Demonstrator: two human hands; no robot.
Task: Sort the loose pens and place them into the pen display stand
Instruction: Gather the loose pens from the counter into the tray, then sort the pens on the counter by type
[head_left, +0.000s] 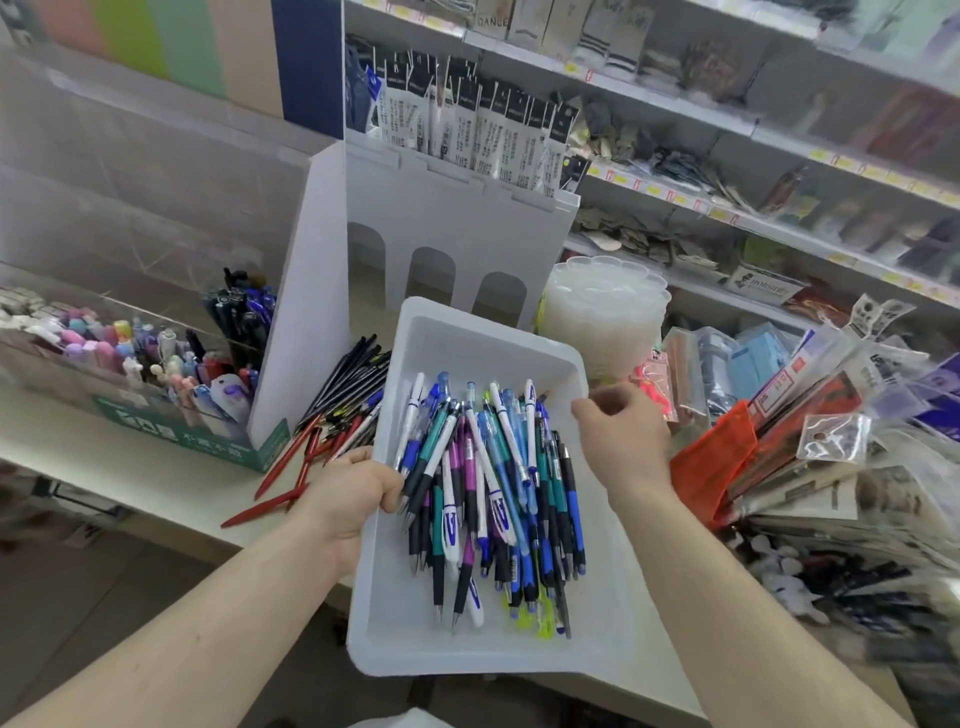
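A white plastic tray (415, 639) is held in front of me over the counter edge, and several loose pens (493, 493) in blue, teal, purple and white lie heaped in it. My left hand (348, 491) grips the tray's left rim, thumb inside. My right hand (623, 441) hovers by the tray's right rim with loosely curled fingers and holds nothing. The white pen display stand (452, 234) rises behind the tray, with three arched slots low down and packaged refills in its top row.
Dark and red pens (332, 410) lie loose on the counter left of the tray. A clear box of erasers and pens (135, 358) stands at far left. Stacked clear cups (602, 312) and piled packaged goods (810, 426) crowd the right. Shelves run behind.
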